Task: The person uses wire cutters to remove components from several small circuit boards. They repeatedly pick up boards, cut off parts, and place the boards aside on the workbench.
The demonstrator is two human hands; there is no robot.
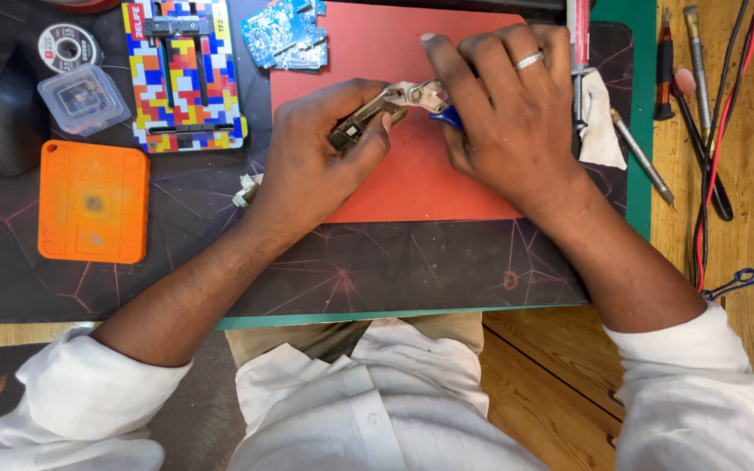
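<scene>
My left hand (320, 148) grips a small metal-framed electronic part (361, 120) above the red work mat (394, 187). My right hand (503, 105), with a ring on one finger, holds a blue-handled tool (449, 118) whose metal tip (419, 92) meets the upper end of the part. Both hands touch over the middle of the red mat. The lower half of the tool is hidden inside my right palm.
A multicoloured board holder (185, 74), a blue circuit board (285, 35), a clear plastic box (83, 98), a solder reel (67, 44) and an orange pad (93, 201) lie at left. At right lie a white cloth (601, 122), screwdrivers (665, 70), tweezers and cables (713, 148). A small metal piece (248, 187) sits by my left wrist.
</scene>
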